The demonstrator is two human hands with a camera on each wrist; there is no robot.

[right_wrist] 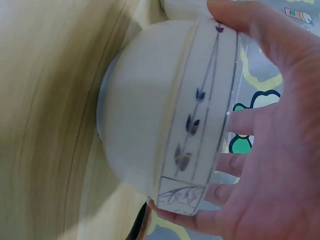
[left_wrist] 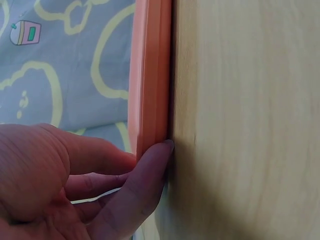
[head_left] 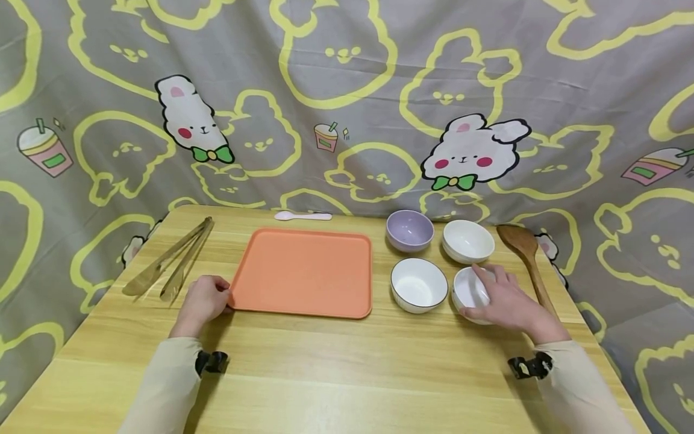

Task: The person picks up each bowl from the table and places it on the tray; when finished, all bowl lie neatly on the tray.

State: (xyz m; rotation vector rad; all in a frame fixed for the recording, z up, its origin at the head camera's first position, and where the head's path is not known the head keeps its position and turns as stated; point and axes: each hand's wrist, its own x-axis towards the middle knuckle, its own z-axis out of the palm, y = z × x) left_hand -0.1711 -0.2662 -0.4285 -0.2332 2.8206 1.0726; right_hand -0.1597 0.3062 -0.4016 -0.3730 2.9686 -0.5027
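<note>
An orange tray (head_left: pixel 309 274) lies flat on the wooden table. My left hand (head_left: pixel 203 301) pinches its near left corner; the left wrist view shows thumb and fingertips on either side of the tray's rim (left_wrist: pixel 152 80). At the right, my right hand (head_left: pixel 506 304) spans a small white bowl (head_left: pixel 466 292) from above and grips it by the rim. Seen from the right wrist, this bowl (right_wrist: pixel 140 100) stands upright, with a leaf-and-line pattern below its rim. A white bowl with a dark rim (head_left: pixel 419 285) stands just left of it.
Behind stand a purple bowl (head_left: pixel 409 231) and a plain white bowl (head_left: pixel 468 241). A wooden spatula (head_left: pixel 523 244) lies along the right edge, metal tongs (head_left: pixel 172 259) at the left. A pale pink spoon (head_left: pixel 302 216) rests near a patterned curtain (head_left: pixel 347 169) at the back.
</note>
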